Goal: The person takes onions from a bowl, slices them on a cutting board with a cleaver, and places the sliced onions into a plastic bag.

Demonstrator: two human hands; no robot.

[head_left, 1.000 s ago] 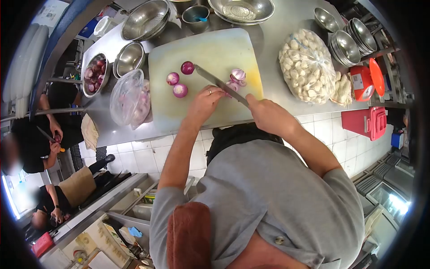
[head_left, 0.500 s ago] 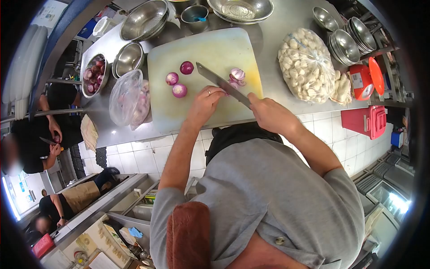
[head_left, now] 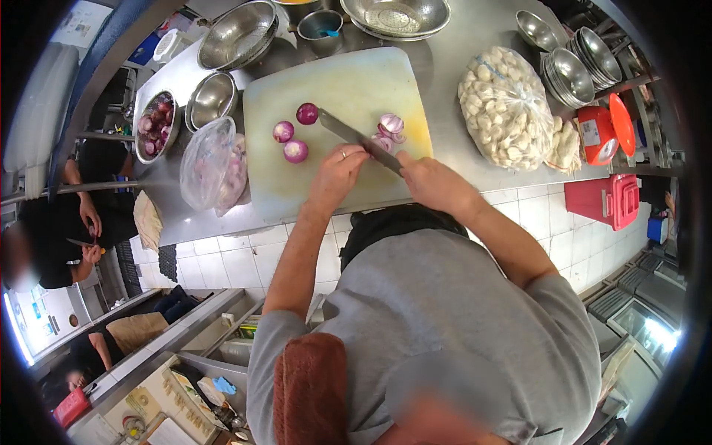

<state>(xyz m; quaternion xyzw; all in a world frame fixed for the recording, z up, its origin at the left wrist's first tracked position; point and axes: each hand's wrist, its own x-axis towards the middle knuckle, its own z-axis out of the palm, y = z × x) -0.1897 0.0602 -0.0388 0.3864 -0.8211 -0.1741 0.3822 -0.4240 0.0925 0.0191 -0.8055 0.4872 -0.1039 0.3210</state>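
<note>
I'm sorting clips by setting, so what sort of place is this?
Most likely a commercial kitchen: there's a long steel worktable, stacks of metal bowls, and a large cutting board with purple onions on it.

The long knife (head_left: 347, 130) slanted across the pale cutting board (head_left: 356, 81), its blade beside cut purple onion pieces (head_left: 391, 124). Three rounded, shiny purple onions (head_left: 295, 151) lay grouped beyond its tip.

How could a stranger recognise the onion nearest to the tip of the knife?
On the metal table, find the large pale cutting board. On it, just left of the tip of the knife, sits the round onion. Its deep, dark purple sets it apart from the two paler onions beside it.
</note>
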